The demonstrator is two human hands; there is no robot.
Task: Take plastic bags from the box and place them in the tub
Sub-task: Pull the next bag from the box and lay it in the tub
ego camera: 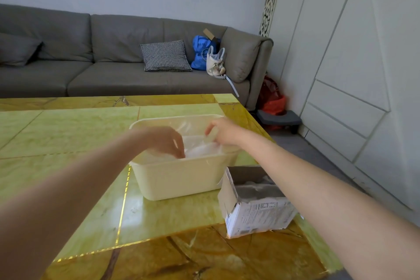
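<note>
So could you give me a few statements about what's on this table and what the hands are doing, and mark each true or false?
1. Both hands are over the tub. True.
2. The box stands left of the tub. False: it stands at the tub's right, near the table edge.
3. The tub is empty. False: crumpled plastic bags lie inside.
4. The left hand reaches its fingers down into the bags. True.
5. The right hand rests inside the box. False: it is at the tub's far right rim.
</note>
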